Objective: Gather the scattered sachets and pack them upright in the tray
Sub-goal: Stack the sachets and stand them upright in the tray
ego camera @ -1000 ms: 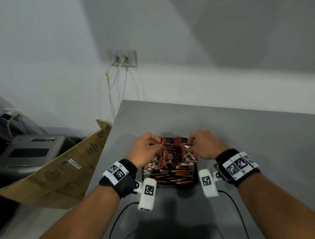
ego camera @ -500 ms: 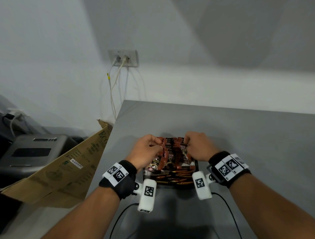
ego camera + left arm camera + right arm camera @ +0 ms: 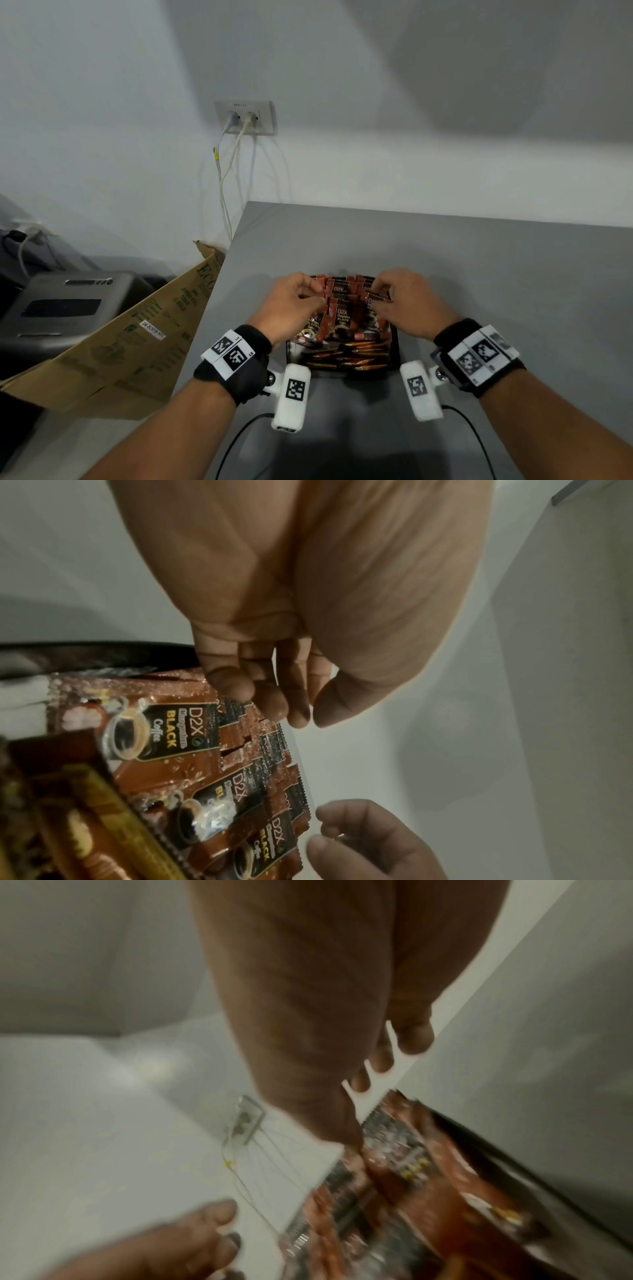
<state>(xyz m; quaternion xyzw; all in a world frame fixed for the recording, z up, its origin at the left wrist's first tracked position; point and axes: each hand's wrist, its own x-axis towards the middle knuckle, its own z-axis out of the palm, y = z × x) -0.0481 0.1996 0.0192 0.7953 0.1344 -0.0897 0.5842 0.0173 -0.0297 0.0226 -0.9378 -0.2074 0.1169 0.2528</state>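
A wall socket (image 3: 244,117) with two plugged cables (image 3: 224,178) — cardboard box (image 3: 113,346) beside the grey table (image 3: 479,274).

Grey table (image 3: 479,274), matte top, far edge against the white wall, left edge running toward the near side beside a cardboard box; one dark tray (image 3: 342,363) sits directly on it near the front, well in from the left edge. Tray is packed with brown coffee sachets (image 3: 342,317), those at the back upright or leaning, gold-edged ones flat at the front; two thin black cables (image 3: 236,442) trail across the near tabletop.
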